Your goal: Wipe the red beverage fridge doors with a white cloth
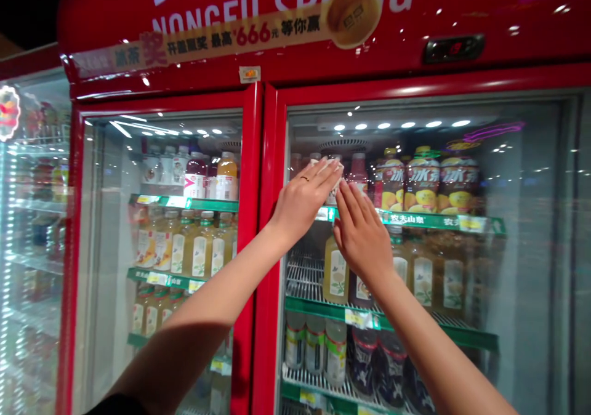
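A crumpled white cloth or tissue (334, 189) lies against the glass of the fridge's right door (530, 218), mostly covered by fingers. My left hand (302, 199) presses it to the pane with flat, outstretched fingers; a ring shows on one finger. Just below and to the right, my right hand (367, 233) is stretched out flat with its fingers close together. Its fingertips reach the cloth's edge; whether they hold part of it I cannot tell. Behind the glass, a bottle of yellowish drink (335, 270) stands under my right hand.
A red door frame (268, 249) divides this door from the left glass door (108, 249). Shelves behind both carry several bottles, including dark iced-tea bottles (423, 184). Above runs a red header with a banner (203, 42) and a small display (455, 48). Another lit fridge (34, 236) stands at left.
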{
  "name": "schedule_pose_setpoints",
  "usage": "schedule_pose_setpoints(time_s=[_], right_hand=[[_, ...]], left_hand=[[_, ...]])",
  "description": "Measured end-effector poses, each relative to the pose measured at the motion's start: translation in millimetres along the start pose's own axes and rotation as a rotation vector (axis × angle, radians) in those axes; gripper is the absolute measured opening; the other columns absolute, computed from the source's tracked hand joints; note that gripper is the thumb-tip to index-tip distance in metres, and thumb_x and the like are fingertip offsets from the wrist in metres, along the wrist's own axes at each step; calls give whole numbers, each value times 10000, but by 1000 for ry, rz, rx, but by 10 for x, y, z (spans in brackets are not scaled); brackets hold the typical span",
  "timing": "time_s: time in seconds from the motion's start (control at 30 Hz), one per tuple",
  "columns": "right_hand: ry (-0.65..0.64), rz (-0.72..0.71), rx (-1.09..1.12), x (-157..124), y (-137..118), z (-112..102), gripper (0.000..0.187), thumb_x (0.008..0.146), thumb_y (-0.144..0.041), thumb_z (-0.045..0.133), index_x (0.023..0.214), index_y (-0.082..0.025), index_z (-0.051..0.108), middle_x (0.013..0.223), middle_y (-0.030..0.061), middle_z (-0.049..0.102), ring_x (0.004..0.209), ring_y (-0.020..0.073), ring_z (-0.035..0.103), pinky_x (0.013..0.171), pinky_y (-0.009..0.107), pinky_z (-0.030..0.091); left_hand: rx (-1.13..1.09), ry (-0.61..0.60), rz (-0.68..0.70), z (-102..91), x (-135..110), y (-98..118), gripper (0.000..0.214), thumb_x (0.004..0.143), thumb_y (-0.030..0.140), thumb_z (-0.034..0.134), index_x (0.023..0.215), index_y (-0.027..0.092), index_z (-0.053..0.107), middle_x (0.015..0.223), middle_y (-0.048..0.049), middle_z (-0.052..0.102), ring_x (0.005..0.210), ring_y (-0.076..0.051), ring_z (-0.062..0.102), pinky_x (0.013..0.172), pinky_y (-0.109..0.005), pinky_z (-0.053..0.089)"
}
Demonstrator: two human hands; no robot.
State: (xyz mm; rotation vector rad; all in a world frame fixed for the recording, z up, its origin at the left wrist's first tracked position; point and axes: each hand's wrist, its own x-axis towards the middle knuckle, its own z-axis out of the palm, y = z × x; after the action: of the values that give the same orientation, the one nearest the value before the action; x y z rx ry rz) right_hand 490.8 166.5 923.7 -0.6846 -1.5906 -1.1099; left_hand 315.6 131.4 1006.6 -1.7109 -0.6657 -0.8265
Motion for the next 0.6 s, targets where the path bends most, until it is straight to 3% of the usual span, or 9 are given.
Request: schedule_pose_setpoints(time_s=[0.13,0.23,0.37,0.5,0.6], right_hand=[[2,-4,-7,-11,5,-3,905,1065,-187,466,1740,-224,-135,1793,93,309,1651,272,335,1325,516,382],[13,-13,-5,-14,8,-8,902,1061,-189,481,1745,-209,-107,1786,97,326,1646,270,345,1320,507,392],[21,-17,-2,-16,14,-5,897,1067,-197,489,1745,-216,-98,1785,91,329,1646,265,347,1320,497,393],[25,-16,-8,-20,15,-11,899,1068,-196,496,1746,-224,-93,1782,90,338,1644,265,351,1312,507,406],[9,-4,-10,-18,7,-22,909,1069,-193,492,1741,-235,-119,1783,87,339,1644,264,352,1312,517,406]], left_hand=[[60,58,-90,-70,-34,-80,719,940,-70,437,1620,155,491,1668,-97,532,1582,-241,469,1329,-456,430],[119,81,-152,-58,-225,51,698,933,-62,468,1612,101,492,1653,-144,539,1559,-265,504,1305,-454,468],[147,38,-75,-24,-246,165,639,942,-44,474,1573,45,529,1639,-148,554,1545,-261,521,1313,-412,454],[135,56,-95,-71,-29,-76,669,946,-60,436,1591,96,520,1657,-125,536,1567,-244,491,1334,-426,422],[144,109,-185,-99,-44,-188,690,948,-64,439,1613,111,496,1653,-149,532,1567,-255,491,1341,-472,412]])
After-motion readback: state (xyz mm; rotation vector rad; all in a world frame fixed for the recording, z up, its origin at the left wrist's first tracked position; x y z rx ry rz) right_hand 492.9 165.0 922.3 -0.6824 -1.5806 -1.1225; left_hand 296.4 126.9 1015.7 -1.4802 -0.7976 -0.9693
